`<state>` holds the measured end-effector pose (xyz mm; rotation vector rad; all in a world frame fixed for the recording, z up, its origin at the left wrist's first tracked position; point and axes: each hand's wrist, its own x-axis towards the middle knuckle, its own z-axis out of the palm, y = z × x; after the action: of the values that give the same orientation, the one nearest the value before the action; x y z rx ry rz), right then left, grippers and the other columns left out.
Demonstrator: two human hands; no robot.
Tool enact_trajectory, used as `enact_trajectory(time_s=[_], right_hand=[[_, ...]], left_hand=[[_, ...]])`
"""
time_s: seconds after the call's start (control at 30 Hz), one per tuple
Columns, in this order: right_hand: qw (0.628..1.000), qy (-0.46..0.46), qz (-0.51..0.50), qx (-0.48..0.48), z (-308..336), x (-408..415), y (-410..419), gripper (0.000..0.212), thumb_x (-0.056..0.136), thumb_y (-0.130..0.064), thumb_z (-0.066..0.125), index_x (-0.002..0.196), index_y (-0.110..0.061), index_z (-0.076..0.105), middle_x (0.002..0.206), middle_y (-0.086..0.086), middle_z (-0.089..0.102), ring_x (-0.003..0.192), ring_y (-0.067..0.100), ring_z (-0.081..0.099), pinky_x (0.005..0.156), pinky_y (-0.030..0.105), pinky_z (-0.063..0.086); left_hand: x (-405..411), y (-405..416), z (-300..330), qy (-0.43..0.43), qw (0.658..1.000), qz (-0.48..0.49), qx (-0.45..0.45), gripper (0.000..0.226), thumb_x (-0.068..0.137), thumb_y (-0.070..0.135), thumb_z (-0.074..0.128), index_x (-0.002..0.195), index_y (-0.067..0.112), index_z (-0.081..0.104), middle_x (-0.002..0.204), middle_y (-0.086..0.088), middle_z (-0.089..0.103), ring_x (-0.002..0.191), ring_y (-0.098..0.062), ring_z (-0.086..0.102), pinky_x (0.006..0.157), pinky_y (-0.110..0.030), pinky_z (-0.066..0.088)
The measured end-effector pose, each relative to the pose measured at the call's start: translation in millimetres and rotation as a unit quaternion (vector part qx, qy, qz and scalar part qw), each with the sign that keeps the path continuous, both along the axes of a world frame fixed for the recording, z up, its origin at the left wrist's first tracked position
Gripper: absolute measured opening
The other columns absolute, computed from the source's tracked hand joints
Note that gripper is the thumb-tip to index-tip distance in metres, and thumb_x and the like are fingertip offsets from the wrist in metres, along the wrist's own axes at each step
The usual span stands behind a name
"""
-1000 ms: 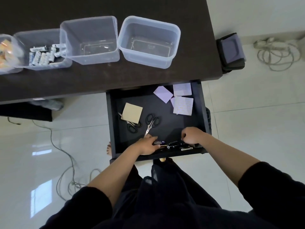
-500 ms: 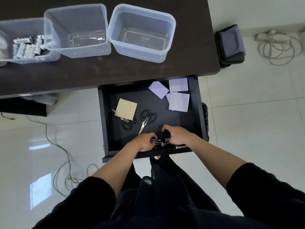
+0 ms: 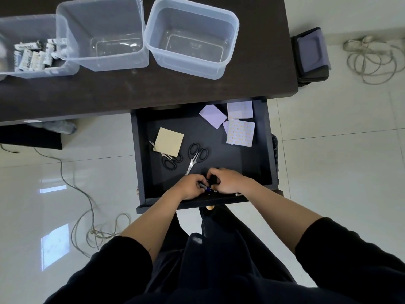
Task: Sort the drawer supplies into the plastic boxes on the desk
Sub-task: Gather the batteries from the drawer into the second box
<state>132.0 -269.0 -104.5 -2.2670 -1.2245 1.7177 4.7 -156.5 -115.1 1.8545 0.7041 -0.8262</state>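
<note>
The open dark drawer holds two pairs of black-handled scissors, a beige sticky-note pad and purple note pads. At the drawer's front, my left hand grips a dark battery with a blue end. My right hand sits right beside it, fingers curled round a small black object, likely more batteries. Another small metallic item peeks out under my right wrist. Two empty clear boxes stand on the desk; a third box at the left holds white-wrapped items.
The dark desk spans the top. A dark bag and a coiled cable lie on the tiled floor to the right. More cable trails on the floor at the left.
My right hand slid left along the drawer's front to meet my left hand, gathering the dark batteries between them. The view shifted so the boxes sit higher in frame.
</note>
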Motion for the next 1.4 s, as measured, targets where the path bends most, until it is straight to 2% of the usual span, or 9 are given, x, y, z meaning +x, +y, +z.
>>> enact_trajectory(time_s=[0.1,0.27,0.37,0.57,0.7,0.9,1.07,1.27,1.4], right_hand=[[1.000,0.009,-0.024,-0.006,1.8,0.8,0.8,0.036,0.084,-0.022,0.059,0.118,-0.028,0.050,0.101,-0.003,0.050,0.092,0.017,0.050,0.074,0.027,0.037],[0.999,0.029,-0.042,-0.014,3.8,4.3,-1.9,0.035,0.082,-0.015,0.058,0.114,-0.027,0.051,0.099,0.001,0.063,0.091,0.020,0.059,0.078,0.033,0.048],[0.999,0.024,-0.035,-0.016,4.0,4.2,-1.6,0.036,0.081,-0.015,0.058,0.114,-0.027,0.051,0.099,0.001,0.063,0.091,0.020,0.059,0.080,0.034,0.049],[0.998,0.025,-0.050,-0.015,2.1,5.4,-3.4,0.028,0.086,-0.015,0.055,0.112,-0.023,0.058,0.092,-0.004,0.060,0.085,0.016,0.055,0.071,0.025,0.040],[0.996,0.043,-0.070,-0.020,1.8,6.9,-6.7,0.022,0.087,-0.017,0.057,0.107,-0.023,0.065,0.094,-0.005,0.061,0.088,0.014,0.057,0.076,0.025,0.045],[0.994,0.050,-0.099,-0.022,0.3,6.5,-8.7,0.019,0.081,-0.020,0.072,0.099,-0.017,0.068,0.091,-0.004,0.063,0.091,0.017,0.061,0.082,0.030,0.049],[0.990,0.037,-0.133,-0.027,-0.8,8.0,-10.7,0.015,0.078,-0.010,0.074,0.093,-0.013,0.070,0.086,-0.004,0.063,0.087,0.017,0.062,0.081,0.030,0.051],[0.989,0.024,-0.141,-0.041,-3.6,8.6,-9.6,0.012,0.076,-0.008,0.075,0.082,-0.017,0.069,0.080,-0.003,0.064,0.084,0.018,0.063,0.081,0.032,0.053],[0.991,0.020,-0.125,-0.038,-3.1,8.8,-8.9,0.015,0.077,-0.010,0.074,0.090,-0.017,0.071,0.076,-0.010,0.060,0.083,0.015,0.060,0.081,0.030,0.051]], left_hand=[[-1.9,1.0,-1.0,0.003,0.999,0.024,-0.025,0.018,0.085,0.009,0.062,0.100,0.018,0.067,0.064,0.008,0.054,0.061,-0.003,0.051,0.061,-0.011,0.038],[-4.7,3.2,-2.4,0.006,0.996,0.071,-0.059,0.020,0.081,0.007,0.068,0.089,0.025,0.064,0.071,-0.001,0.058,0.070,-0.013,0.055,0.078,-0.027,0.046],[-4.5,2.8,-1.4,0.003,0.996,0.070,-0.057,0.021,0.080,0.005,0.067,0.091,0.022,0.064,0.070,0.005,0.056,0.067,-0.008,0.053,0.073,-0.021,0.043],[-1.0,7.2,-0.7,-0.010,0.997,0.069,-0.033,0.024,0.080,0.001,0.067,0.085,0.025,0.063,0.070,0.004,0.054,0.062,-0.006,0.051,0.070,-0.020,0.044],[4.8,10.9,1.8,-0.017,0.997,0.067,-0.024,0.025,0.081,-0.003,0.064,0.087,0.021,0.063,0.073,0.003,0.054,0.060,-0.007,0.051,0.062,-0.016,0.045],[12.5,20.0,7.9,-0.039,0.998,0.031,0.038,0.027,0.080,-0.007,0.057,0.093,0.016,0.065,0.076,0.002,0.055,0.064,-0.009,0.053,0.063,-0.015,0.044],[10.3,24.8,7.1,-0.085,0.987,0.034,0.135,0.029,0.080,-0.005,0.057,0.102,0.012,0.064,0.102,0.001,0.045,0.081,-0.018,0.054,0.082,-0.027,0.047],[-0.1,7.5,14.9,-0.086,0.989,0.087,0.083,0.014,0.078,0.006,0.069,0.077,0.019,0.065,0.089,0.000,0.061,0.073,-0.016,0.061,0.069,-0.021,0.049],[-6.2,-1.9,10.8,-0.037,0.995,0.056,0.073,0.013,0.079,0.007,0.068,0.091,0.014,0.066,0.069,0.007,0.054,0.070,-0.015,0.054,0.072,-0.025,0.047]])
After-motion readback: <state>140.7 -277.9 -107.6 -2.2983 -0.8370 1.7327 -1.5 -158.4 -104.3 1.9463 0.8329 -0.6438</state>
